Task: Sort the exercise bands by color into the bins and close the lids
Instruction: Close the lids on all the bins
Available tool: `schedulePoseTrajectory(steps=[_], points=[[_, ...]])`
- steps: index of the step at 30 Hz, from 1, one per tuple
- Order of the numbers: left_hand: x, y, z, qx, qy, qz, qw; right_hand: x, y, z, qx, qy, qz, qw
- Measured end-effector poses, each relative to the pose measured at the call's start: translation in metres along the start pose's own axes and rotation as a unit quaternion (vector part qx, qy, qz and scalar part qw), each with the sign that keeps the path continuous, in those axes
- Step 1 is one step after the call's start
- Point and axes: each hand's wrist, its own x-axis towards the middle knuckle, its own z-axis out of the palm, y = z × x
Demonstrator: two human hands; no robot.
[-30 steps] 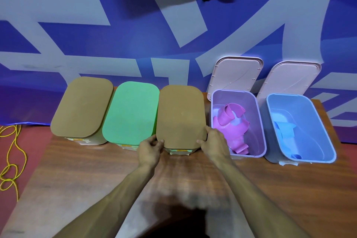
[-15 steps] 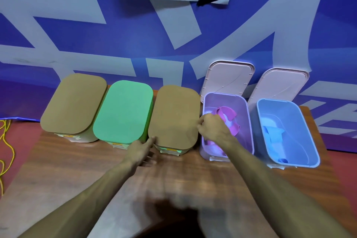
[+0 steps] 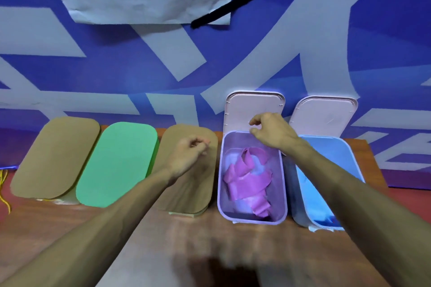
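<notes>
Five plastic bins stand in a row on the brown wooden table, in front of a blue and white banner. Three of them are already closed: the tan lid at the far left, the green lid and the second tan lid.

The lilac bin is open, and the pink exercise bands lie inside it in a loose, crumpled heap. Its pale pink hinged lid stands upright behind it, against the banner. The light blue bin next to it is open too, and its own pale lid also stands up; blue bands seem to lie inside, but the forearm hides most of them.

The right hand reaches over the back edge of the lilac bin, with fingers curled and thumb apart, near the lower part of the standing lid. I cannot tell if it touches the lid already. The left hand hovers above the second tan lid, loosely curled, and it holds nothing.

In my judgement the lid is light, stiff and smooth, and it turns on a hinge at the back. It is best to take it at the free top edge and fold it forward, then press the front rim down. The bands are soft and springy, so any loop above the rim could block the lid.
</notes>
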Motion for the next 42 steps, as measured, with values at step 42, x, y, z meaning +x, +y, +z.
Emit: schedulePoseTrajectory(steps=[42], points=[[-0.068, -0.066, 0.068, -0.058, 0.027, -0.126, 0.99, -0.18, 0.057, 0.119, 0.288, 0.199, 0.138, 0.927]])
